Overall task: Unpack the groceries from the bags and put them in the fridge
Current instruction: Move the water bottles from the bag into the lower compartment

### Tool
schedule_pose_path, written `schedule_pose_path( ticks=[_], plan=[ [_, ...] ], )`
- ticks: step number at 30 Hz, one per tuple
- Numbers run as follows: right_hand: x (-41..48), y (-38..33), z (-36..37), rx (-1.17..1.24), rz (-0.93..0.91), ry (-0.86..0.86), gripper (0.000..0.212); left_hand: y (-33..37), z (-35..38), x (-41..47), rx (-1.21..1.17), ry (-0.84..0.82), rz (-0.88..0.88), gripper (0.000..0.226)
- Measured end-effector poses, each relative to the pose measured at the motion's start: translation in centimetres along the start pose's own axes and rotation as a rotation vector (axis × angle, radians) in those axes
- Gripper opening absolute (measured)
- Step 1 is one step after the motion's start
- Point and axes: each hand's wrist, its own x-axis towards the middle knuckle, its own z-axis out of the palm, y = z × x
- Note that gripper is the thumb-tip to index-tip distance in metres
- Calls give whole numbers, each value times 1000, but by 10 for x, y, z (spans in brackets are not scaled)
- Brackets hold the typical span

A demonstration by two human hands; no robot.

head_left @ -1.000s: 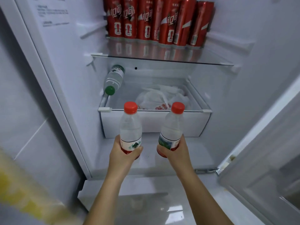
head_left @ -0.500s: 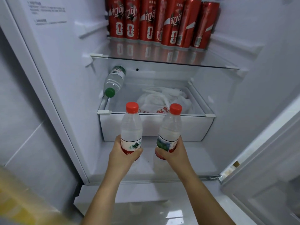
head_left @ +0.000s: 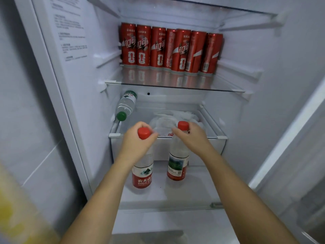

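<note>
Gripping necks now instead of bodies, left hand (head_left: 135, 143) curled round the left bottle (head_left: 142, 173), right hand (head_left: 193, 138) round the right bottle (head_left: 176, 166), both standing on the fridge floor (head_left: 197, 191) below; placement apparently done, release next.

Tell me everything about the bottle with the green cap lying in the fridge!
The green-capped bottle is see-through plastic and looks full of water. Its label, green and white, wraps the far end. It lies on its side with the cap pointing toward the camera. It rests along the left edge of the white drawer, under the glass shelf, close against the fridge's left wall.
</note>
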Motion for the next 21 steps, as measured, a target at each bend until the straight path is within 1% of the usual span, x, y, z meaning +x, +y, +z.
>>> schedule_pose_path(
  ticks=[2, 4, 6, 10, 13, 15, 18, 21],
  plan=[
    [9, -2, 1, -139, 3, 15, 32, 2, -1, 7, 31, 12, -27, 17],
    [14, -2, -1, -263, 33, 20, 33, 3, -4, 12, 52, 22, -26, 16],
    [15, -1, -4, -283, 52, 8, 32, 5, -8, 14, 64, 31, -21, 16],
    [13, -5, -10, -238, -8, -4, 34, 0, -14, 18, 107, 106, -17, 11],
    [11, -10, -18, -138, -11, 59, 32, -5, -15, 22, 92, 167, -40, 13],
    [10, -17, -30, -2, 7, 144, 29, -6, -12, 23, 92, 160, -54, 11],
    [7, -28, -54, 246, 34, 301, 25, -7, -7, 24, 98, 136, -56, 10],
    [-2, -29, -66, 420, 53, 494, 27, -8, -9, 25, 114, 183, -68, 7]
  ],
)
